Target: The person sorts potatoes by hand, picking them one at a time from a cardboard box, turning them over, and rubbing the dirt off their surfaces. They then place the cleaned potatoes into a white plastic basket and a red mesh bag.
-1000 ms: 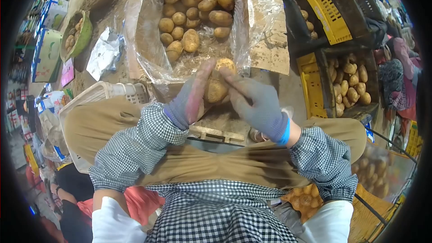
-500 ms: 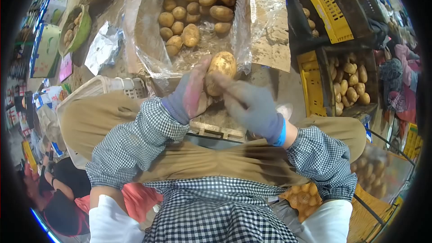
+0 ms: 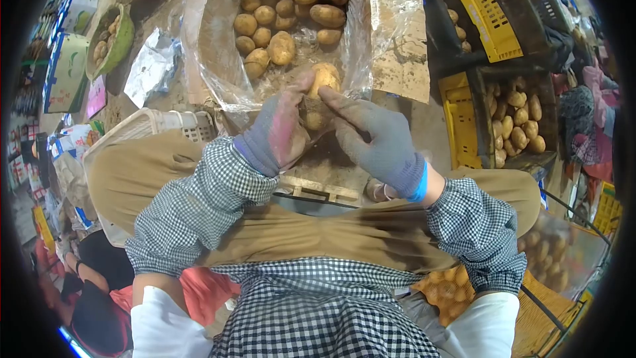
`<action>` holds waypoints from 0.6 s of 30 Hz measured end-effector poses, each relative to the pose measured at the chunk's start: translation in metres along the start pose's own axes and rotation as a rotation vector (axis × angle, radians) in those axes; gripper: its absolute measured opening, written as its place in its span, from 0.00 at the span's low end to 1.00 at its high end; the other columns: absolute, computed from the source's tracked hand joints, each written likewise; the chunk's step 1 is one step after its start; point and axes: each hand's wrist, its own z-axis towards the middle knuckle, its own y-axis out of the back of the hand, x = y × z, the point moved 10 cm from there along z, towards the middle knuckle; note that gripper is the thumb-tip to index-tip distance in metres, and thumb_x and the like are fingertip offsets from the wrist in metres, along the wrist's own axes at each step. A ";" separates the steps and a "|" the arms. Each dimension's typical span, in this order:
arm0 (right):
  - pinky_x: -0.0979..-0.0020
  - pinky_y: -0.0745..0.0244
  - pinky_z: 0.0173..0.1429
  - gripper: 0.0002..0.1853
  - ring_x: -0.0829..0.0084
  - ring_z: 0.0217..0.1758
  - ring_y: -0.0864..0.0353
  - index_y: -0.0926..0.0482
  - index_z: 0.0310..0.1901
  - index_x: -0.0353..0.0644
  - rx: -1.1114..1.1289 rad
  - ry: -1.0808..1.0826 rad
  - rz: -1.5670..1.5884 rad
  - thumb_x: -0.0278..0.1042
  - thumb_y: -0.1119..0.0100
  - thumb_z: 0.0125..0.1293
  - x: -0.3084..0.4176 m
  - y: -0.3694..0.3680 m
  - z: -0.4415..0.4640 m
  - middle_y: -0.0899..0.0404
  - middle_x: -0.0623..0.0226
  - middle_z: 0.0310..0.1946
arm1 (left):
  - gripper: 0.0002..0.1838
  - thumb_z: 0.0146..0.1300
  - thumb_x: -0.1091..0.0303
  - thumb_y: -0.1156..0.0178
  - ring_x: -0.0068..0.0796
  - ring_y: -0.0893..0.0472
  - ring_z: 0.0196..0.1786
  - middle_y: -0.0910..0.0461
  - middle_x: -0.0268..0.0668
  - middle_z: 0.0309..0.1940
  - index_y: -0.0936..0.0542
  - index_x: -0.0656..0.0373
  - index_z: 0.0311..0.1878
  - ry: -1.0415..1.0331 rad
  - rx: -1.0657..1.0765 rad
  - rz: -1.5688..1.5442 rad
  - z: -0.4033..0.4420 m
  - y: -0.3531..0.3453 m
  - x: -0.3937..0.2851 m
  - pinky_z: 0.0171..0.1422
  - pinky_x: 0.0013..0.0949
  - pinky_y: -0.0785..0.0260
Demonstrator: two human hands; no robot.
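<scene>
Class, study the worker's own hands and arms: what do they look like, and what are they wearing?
The left hand wears a soiled glove, purplish-grey with a pinkish palm side. The right hand has a greyish-purple glove with dirty fingertips and a bright blue band at the wrist. Dark-and-white checked oversleeves with gathered ends cover the forearms; white sleeves show higher up.

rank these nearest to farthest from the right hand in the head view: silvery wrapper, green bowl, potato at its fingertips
1. Potato: just ahead, by the right hand
2. Silvery wrapper: well to the left
3. Green bowl: farther left, past the wrapper
</scene>
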 end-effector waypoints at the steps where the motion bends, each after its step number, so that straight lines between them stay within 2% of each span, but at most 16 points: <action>1: 0.68 0.21 0.43 0.23 0.58 0.39 0.16 0.23 0.59 0.48 -0.001 0.001 0.000 0.31 0.41 0.60 -0.004 -0.001 0.001 0.18 0.54 0.40 | 0.23 0.65 0.65 0.49 0.37 0.26 0.58 0.29 0.43 0.55 0.35 0.62 0.62 0.009 -0.004 -0.038 0.002 0.001 0.001 0.65 0.37 0.31; 4: 0.68 0.22 0.42 0.22 0.58 0.38 0.16 0.22 0.57 0.47 -0.151 0.017 0.103 0.30 0.40 0.59 -0.007 0.015 0.004 0.18 0.55 0.39 | 0.20 0.70 0.59 0.52 0.35 0.24 0.55 0.28 0.41 0.53 0.32 0.60 0.60 0.009 -0.030 -0.084 0.004 -0.001 0.003 0.63 0.37 0.28; 5: 0.70 0.21 0.43 0.21 0.60 0.39 0.15 0.21 0.56 0.45 -0.129 -0.116 0.146 0.29 0.41 0.59 -0.018 0.016 0.005 0.18 0.55 0.41 | 0.19 0.72 0.57 0.52 0.34 0.23 0.54 0.27 0.41 0.52 0.31 0.59 0.59 -0.002 -0.043 -0.080 0.004 -0.002 0.002 0.62 0.37 0.27; 7: 0.71 0.21 0.44 0.20 0.62 0.41 0.15 0.20 0.56 0.43 -0.109 -0.247 0.186 0.27 0.42 0.59 -0.021 0.017 0.002 0.17 0.56 0.42 | 0.19 0.74 0.55 0.54 0.33 0.23 0.54 0.26 0.40 0.51 0.31 0.59 0.58 -0.042 -0.070 -0.027 0.001 -0.005 -0.003 0.61 0.36 0.26; 8: 0.73 0.21 0.45 0.19 0.66 0.41 0.14 0.20 0.55 0.41 0.042 -0.188 0.065 0.26 0.42 0.60 -0.004 0.003 -0.003 0.17 0.56 0.46 | 0.19 0.74 0.55 0.54 0.33 0.23 0.54 0.26 0.40 0.51 0.30 0.59 0.58 -0.059 -0.084 0.003 -0.003 -0.005 -0.005 0.60 0.35 0.25; 10: 0.74 0.21 0.46 0.19 0.69 0.40 0.14 0.20 0.54 0.40 0.191 -0.125 -0.052 0.25 0.43 0.60 0.001 -0.014 -0.008 0.18 0.56 0.49 | 0.19 0.74 0.55 0.55 0.33 0.23 0.54 0.26 0.40 0.51 0.30 0.59 0.57 -0.096 -0.119 0.067 -0.005 0.003 -0.008 0.59 0.34 0.25; 11: 0.74 0.21 0.45 0.19 0.69 0.39 0.14 0.21 0.55 0.40 0.107 -0.042 0.010 0.25 0.44 0.61 0.000 -0.009 -0.007 0.18 0.56 0.49 | 0.19 0.75 0.55 0.56 0.32 0.23 0.54 0.27 0.40 0.52 0.31 0.58 0.58 -0.068 -0.088 -0.035 0.000 0.010 -0.001 0.58 0.33 0.24; 12: 0.74 0.21 0.44 0.20 0.70 0.37 0.15 0.21 0.57 0.41 0.022 0.041 0.071 0.25 0.44 0.61 0.005 -0.002 -0.004 0.17 0.56 0.48 | 0.19 0.75 0.55 0.57 0.32 0.23 0.54 0.27 0.40 0.52 0.31 0.58 0.58 -0.125 -0.062 0.119 -0.001 0.007 -0.005 0.58 0.33 0.24; 14: 0.72 0.22 0.40 0.22 0.69 0.31 0.17 0.22 0.58 0.45 -0.193 0.020 0.286 0.24 0.43 0.61 0.000 0.017 0.004 0.17 0.56 0.40 | 0.19 0.74 0.55 0.57 0.32 0.23 0.55 0.27 0.40 0.53 0.32 0.57 0.59 -0.252 -0.038 0.427 -0.004 0.000 -0.013 0.58 0.32 0.24; 15: 0.72 0.21 0.41 0.22 0.70 0.32 0.17 0.22 0.59 0.45 -0.173 -0.134 0.376 0.24 0.44 0.61 -0.009 0.020 0.006 0.17 0.57 0.38 | 0.19 0.74 0.57 0.56 0.32 0.23 0.55 0.27 0.41 0.53 0.33 0.57 0.60 -0.182 0.042 0.215 -0.001 -0.001 -0.004 0.57 0.33 0.24; 17: 0.72 0.21 0.42 0.23 0.72 0.32 0.17 0.23 0.60 0.46 -0.157 -0.284 0.462 0.24 0.44 0.61 -0.018 0.019 0.001 0.17 0.58 0.36 | 0.18 0.73 0.58 0.55 0.32 0.23 0.55 0.27 0.41 0.52 0.33 0.57 0.60 -0.111 0.126 0.007 0.003 -0.001 0.003 0.56 0.34 0.23; 18: 0.73 0.21 0.42 0.23 0.74 0.32 0.17 0.23 0.60 0.46 -0.030 -0.184 0.283 0.24 0.45 0.62 -0.002 0.009 -0.003 0.16 0.59 0.38 | 0.19 0.71 0.60 0.52 0.33 0.23 0.55 0.27 0.42 0.53 0.34 0.58 0.60 -0.071 0.136 -0.058 0.005 0.002 0.006 0.56 0.35 0.23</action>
